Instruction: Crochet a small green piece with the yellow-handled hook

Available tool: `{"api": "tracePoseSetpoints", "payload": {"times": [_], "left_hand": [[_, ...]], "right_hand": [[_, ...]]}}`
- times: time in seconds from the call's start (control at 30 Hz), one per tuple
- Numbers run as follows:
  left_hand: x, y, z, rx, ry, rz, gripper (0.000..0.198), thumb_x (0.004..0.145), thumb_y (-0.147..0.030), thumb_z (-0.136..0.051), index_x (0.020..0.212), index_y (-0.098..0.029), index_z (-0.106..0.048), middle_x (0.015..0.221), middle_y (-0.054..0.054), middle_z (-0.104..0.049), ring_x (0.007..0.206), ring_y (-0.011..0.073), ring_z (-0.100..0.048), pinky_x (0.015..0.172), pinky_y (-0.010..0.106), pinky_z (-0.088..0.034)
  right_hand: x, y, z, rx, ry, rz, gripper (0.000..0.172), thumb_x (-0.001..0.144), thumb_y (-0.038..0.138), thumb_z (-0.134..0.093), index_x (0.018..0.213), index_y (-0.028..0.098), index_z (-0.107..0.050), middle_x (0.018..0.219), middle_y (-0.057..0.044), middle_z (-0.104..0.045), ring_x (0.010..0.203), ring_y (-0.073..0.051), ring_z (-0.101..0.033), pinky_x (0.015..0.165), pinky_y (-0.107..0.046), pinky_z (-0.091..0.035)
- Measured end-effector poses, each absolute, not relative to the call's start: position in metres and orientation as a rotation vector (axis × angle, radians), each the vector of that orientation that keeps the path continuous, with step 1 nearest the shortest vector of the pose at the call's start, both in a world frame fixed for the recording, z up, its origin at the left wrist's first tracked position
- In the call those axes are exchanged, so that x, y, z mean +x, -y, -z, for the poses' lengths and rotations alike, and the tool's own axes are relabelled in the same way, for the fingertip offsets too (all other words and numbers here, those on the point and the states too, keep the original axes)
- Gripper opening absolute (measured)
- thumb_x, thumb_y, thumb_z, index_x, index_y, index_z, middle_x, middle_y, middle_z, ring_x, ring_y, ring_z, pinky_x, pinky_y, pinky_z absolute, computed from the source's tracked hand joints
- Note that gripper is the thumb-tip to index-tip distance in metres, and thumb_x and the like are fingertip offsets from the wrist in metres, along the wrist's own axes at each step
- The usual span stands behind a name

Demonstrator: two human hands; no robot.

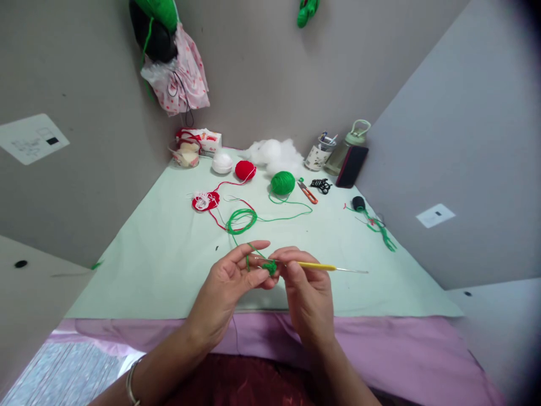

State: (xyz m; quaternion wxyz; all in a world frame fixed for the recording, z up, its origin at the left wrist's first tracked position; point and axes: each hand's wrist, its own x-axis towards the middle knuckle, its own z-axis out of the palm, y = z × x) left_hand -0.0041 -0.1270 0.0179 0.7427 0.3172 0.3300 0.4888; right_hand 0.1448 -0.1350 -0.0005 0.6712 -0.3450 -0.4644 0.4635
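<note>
Between thumb and fingers, my left hand [230, 276] pinches a small green crochet piece [269, 267]. Green yarn loops around my left forefinger and runs back to a loose coil of green yarn [241, 221] on the table. My right hand [308, 287] grips a crochet hook [316, 265] by its yellow handle, with the metal shaft pointing left at the crochet piece. The hook's other thin metal end sticks out to the right. Whether the hook tip sits inside a stitch is too small to tell.
Behind my hands lie a green yarn ball [283, 183], a red yarn ball [245, 170], a white ball [222, 163], a red and white crochet piece [205, 201] and orange snips [308, 192]. White stuffing [274, 155], a pen cup [320, 154] and a phone [352, 167] stand farther back.
</note>
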Motion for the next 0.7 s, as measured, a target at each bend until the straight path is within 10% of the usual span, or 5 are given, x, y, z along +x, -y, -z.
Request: {"api": "tracePoseSetpoints", "payload": {"times": [0.7], "left_hand": [[-0.0039,0.1268,-0.0132,0.743,-0.769,-1.14,0.038,0.083,-0.025,-0.087,0.12,-0.021,-0.078,0.087,-0.002,-0.067,0.068,0.0107,-0.066,0.07,0.025,-0.057]], "right_hand": [[0.1463,0.1379,-0.0057,-0.955,1.263,-0.869,0.01,0.086,0.018,-0.081,0.089,0.026,-0.083,0.085,-0.003,-0.075,0.078,-0.017,-0.069,0.068,-0.028,-0.056]]}}
